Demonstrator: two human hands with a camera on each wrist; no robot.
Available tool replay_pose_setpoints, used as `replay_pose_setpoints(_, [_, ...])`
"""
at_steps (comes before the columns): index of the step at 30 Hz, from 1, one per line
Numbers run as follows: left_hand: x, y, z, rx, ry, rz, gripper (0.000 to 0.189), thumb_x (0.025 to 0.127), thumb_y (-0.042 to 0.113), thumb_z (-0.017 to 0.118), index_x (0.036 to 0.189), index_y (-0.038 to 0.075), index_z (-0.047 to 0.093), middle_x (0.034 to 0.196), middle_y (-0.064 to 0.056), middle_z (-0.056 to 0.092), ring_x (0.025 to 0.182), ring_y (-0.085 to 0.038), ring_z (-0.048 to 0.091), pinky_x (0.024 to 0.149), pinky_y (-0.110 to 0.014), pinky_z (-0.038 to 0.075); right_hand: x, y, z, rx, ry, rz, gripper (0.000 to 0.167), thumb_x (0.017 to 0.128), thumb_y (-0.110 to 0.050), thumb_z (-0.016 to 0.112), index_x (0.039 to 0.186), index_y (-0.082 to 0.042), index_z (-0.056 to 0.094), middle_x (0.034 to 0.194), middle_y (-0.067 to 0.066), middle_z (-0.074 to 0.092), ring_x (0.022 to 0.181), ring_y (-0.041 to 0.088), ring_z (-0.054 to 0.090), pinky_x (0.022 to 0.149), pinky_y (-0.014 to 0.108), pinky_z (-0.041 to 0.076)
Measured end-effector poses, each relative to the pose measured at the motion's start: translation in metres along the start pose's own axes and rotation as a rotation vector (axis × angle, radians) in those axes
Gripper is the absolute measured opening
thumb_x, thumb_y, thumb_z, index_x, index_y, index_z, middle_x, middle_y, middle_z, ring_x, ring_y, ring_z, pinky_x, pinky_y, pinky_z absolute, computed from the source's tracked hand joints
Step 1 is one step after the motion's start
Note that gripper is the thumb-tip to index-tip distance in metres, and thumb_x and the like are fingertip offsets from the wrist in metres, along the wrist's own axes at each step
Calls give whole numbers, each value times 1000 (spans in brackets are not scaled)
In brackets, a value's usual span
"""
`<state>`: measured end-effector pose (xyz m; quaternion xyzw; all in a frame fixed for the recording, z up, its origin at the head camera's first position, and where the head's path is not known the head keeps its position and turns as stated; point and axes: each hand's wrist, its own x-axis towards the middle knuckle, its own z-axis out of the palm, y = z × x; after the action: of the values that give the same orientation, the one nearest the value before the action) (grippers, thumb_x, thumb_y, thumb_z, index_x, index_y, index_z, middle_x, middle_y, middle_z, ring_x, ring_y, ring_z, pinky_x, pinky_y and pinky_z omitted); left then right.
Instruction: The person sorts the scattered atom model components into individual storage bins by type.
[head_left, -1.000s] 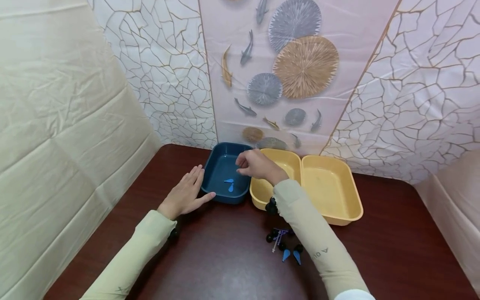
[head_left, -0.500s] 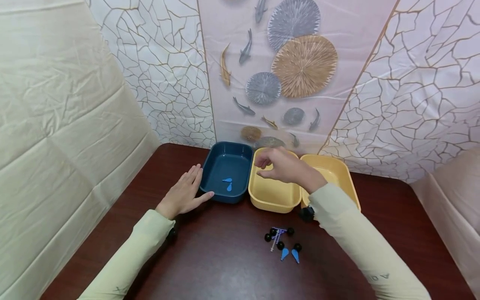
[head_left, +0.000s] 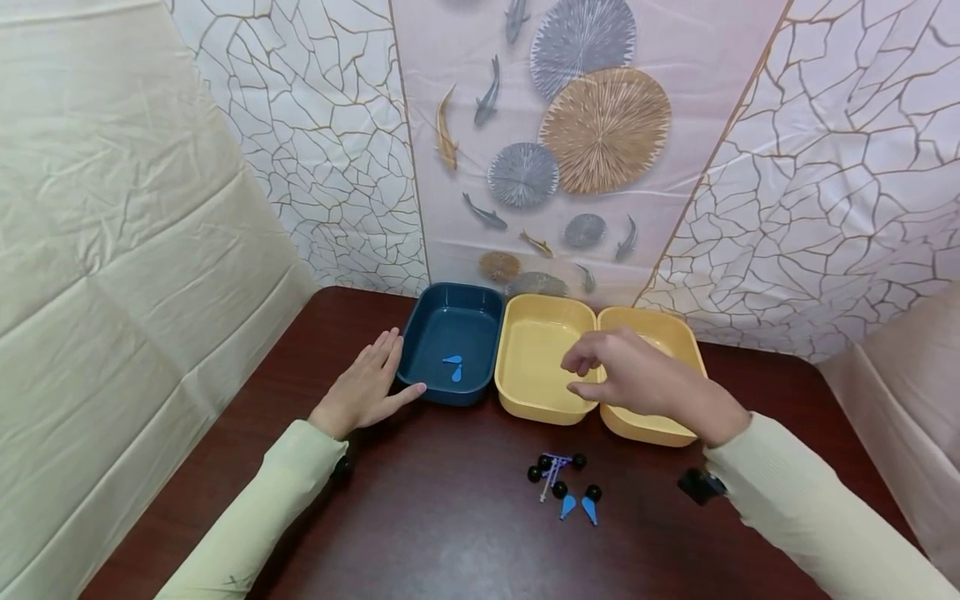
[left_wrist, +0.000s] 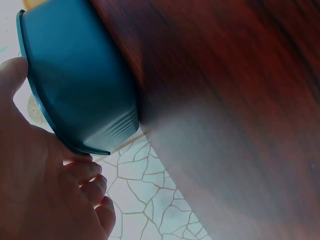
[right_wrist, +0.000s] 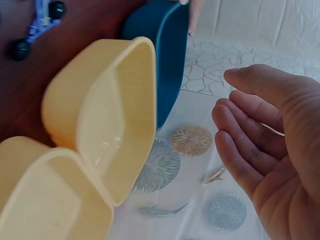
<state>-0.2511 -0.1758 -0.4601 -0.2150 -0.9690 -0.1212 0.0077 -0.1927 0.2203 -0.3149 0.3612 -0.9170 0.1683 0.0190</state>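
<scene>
The left hand (head_left: 367, 387) lay at the left side of the blue tray (head_left: 442, 325), its fingers straight and its thumb spread well away from them toward the near corner; in the left wrist view the thumb tip showed at the rim. Inside that tray, toward its near end, were two small light-blue pieces shaped like drops, the upper piece (head_left: 452, 359) lying crosswise and the lower piece (head_left: 457, 374) pointing toward the near edge. The right hand (head_left: 637, 375) hung in the air over the two yellow trays, the middle tray (head_left: 536, 358) and the right tray (head_left: 645, 427), which stood side by side next to the blue one. Its fingers curved loosely, with the thumb apart from them and bare space between (the right wrist view showed this gap clearly). On the dark red-brown table (head_left: 450, 533), in front of the yellow trays, lay a loose cluster: some purple sticks (head_left: 556, 462) crossing one another, five black balls (head_left: 534, 473) around them, and two more blue drops (head_left: 567, 507) side by side at the near end. Behind the trays hung a cloth (head_left: 510, 242) printed with fish and round discs.
</scene>
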Motion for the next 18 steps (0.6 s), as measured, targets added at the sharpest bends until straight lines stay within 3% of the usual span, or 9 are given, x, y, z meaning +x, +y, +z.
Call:
replay_pose_setpoints(10, [0,0,-1,1,-3,-7,98,103,64,49,166,-4,20,177,-22,15,164,-41,18,133,-58,21,-54,-6,10,4,31,59,14,86,-14,86,97,-14,79,92,-9,76,83,6,72,75,31,63])
replay_pose_setpoints(18, [1,0,0,-3,-13,-4,98,102,65,49,166,-4,19,177,-21,14,165,-40,17,133,-58,20,-91,-5,37,148,8,133,14,87,-14,87,97,-13,77,88,-9,75,77,-4,66,67,23,60])
